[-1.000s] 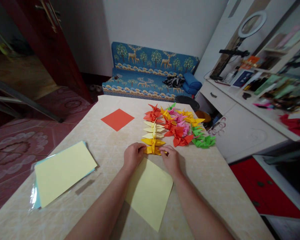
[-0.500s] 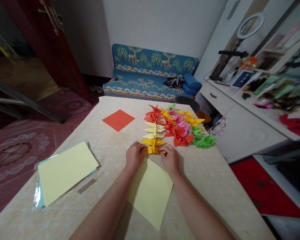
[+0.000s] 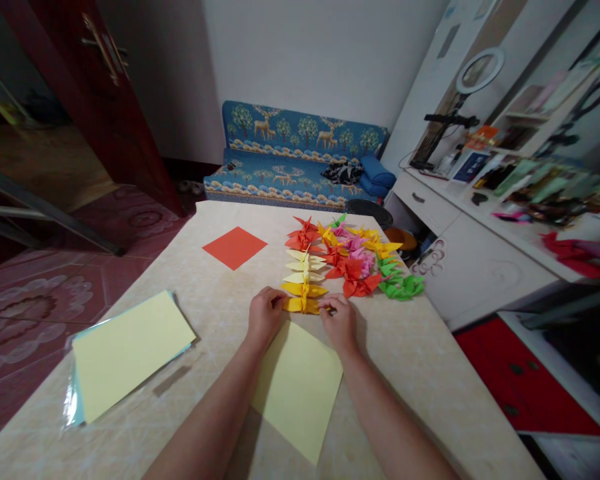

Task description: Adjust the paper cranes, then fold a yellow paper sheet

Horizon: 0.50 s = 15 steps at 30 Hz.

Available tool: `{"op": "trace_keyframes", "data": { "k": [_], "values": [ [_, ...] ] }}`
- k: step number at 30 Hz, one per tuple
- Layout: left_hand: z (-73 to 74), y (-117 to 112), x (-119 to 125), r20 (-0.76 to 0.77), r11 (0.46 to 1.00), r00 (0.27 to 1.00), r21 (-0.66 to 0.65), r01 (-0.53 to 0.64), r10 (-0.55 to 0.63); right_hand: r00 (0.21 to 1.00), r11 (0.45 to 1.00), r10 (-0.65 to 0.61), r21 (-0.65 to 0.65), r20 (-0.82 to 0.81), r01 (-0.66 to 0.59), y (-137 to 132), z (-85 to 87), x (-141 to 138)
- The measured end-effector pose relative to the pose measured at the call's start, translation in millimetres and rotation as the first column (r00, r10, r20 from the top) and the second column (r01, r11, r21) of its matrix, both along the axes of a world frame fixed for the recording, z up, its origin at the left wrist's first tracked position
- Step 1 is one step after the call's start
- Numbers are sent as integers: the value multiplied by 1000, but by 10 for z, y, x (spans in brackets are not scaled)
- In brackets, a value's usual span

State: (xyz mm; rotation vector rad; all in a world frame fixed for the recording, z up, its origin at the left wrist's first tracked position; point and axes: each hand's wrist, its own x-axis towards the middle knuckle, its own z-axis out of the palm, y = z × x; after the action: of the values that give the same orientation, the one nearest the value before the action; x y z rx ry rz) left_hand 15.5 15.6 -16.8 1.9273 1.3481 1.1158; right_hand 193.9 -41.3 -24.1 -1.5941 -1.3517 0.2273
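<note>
A yellow paper crane lies on the table at the near end of a row of folded cranes. My left hand pinches its left wing tip, and my right hand pinches the right one. Just beyond it sit another yellow crane and several pale cream cranes. Red cranes continue the row at the far end. Between my forearms a pale yellow paper sheet lies flat, its left part partly covered by my left arm.
More red, pink, orange and green cranes cluster on the right. A red paper square lies at the far left of the table. Nearer left is a stack of yellow and blue paper with a clear wrapper. A patterned sofa stands behind.
The view has shifted slightly. Both hands stay at the near yellow crane, whose wings now look straighter and more evenly spread.
</note>
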Motion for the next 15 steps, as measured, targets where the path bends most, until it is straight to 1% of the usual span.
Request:
{"op": "trace_keyframes", "data": {
  "k": [3,6,8,11,15],
  "values": [
    [-28,0,-27,59,998,996,-10,-65,65,997,998,-28,57,-77,32,-4,8,15],
    [-44,-14,-76,122,989,982,-27,-143,146,993,995,-60,76,-105,68,-19,25,37],
    [-41,-47,-136,164,983,970,-45,-176,181,988,992,-86,77,-126,96,-50,30,55],
    [-24,-162,-272,204,983,963,-78,-165,178,983,992,-109,53,-148,118,-169,26,66],
    [-4,-454,-477,213,990,972,-116,-78,102,988,996,-93,6,-126,94,-503,51,-9]
  ]
}}
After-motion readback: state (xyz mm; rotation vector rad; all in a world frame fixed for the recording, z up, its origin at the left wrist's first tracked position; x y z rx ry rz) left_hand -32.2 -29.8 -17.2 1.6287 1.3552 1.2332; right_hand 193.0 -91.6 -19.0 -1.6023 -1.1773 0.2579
